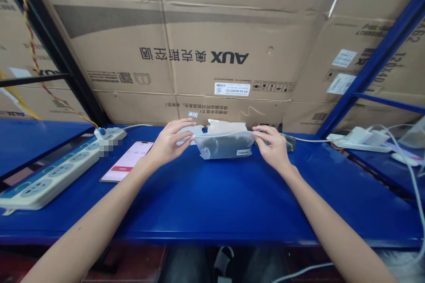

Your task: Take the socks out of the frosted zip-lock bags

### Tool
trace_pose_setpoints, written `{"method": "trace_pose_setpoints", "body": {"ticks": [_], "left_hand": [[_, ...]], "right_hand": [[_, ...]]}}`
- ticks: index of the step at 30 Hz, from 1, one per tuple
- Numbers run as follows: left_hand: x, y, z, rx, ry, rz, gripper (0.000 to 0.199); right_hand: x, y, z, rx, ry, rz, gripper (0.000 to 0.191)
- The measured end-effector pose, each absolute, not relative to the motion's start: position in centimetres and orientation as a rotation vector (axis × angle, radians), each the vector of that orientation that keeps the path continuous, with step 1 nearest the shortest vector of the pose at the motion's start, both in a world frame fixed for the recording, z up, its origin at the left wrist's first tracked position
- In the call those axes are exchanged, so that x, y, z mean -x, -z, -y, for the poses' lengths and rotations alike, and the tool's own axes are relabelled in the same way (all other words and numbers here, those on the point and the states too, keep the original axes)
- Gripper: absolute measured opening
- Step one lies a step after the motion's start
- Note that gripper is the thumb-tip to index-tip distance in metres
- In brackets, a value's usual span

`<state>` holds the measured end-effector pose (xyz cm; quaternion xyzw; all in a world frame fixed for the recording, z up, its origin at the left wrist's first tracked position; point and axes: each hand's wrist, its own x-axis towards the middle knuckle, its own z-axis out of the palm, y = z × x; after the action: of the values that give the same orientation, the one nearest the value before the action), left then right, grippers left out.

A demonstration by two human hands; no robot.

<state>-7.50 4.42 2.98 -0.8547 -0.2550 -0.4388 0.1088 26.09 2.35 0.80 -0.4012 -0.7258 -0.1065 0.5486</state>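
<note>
A frosted plastic bag [224, 146] with a small white label near its lower right corner hangs between my two hands, just over the blue table [215, 203]. My left hand [174, 141] pinches the top left corner of the bag between thumb and fingers. At the opposite top corner, my right hand [270, 146] grips the edge the same way. Behind the bag sits a pale wrapped packet [227, 126], its lower part hidden. Another translucent piece of plastic [191, 131] shows by my left fingers. A dark item [289, 143] lies partly hidden behind my right hand.
On the left are a long power strip [66, 163] and a phone [124, 163] showing a timer. Large cardboard boxes [199, 22] stand behind the table. A second power strip [360, 141] with chargers and white cables is at the right, beside a blue frame post [372, 62].
</note>
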Motion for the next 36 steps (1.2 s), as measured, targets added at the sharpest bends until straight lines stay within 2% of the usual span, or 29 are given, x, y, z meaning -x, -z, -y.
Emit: {"method": "trace_pose_setpoints", "body": {"ticks": [4,7,9,15,18,21,25,29,36], "left_hand": [[7.3,-2.7,-3.8,2.694,1.311,0.779,0.014],[7.0,-1.6,-3.9,2.914,1.120,0.816,0.049],[6.6,-0.6,-4.2,2.998,1.004,0.813,0.062],[6.0,1.1,-4.9,2.925,1.077,0.590,0.045],[6.6,0.4,-4.7,2.719,1.104,0.498,0.049],[7.1,-0.3,-4.5,2.466,1.175,0.633,0.056],[7.1,0.2,-4.8,2.284,1.192,0.790,0.060],[6.1,2.1,-5.0,2.420,1.082,0.818,0.057],[3.7,3.6,-3.7,2.576,1.040,0.809,0.055]], "right_hand": [[-25.5,-0.2,-2.3,0.960,0.040,1.665,0.021],[-25.1,0.1,-2.2,0.954,-0.084,1.619,0.021],[-24.8,0.3,-2.1,0.930,-0.132,1.604,0.020],[-24.0,0.3,-1.6,0.819,-0.195,1.621,0.019],[-23.4,0.3,-1.5,0.857,-0.235,1.594,0.024],[-22.7,0.7,-1.5,0.979,-0.278,1.555,0.036],[-22.0,1.6,-1.0,1.032,-0.134,1.729,0.030],[-21.4,1.8,-0.1,0.938,0.073,2.023,0.029],[-20.8,2.3,0.2,0.901,0.063,2.256,0.033]]}}
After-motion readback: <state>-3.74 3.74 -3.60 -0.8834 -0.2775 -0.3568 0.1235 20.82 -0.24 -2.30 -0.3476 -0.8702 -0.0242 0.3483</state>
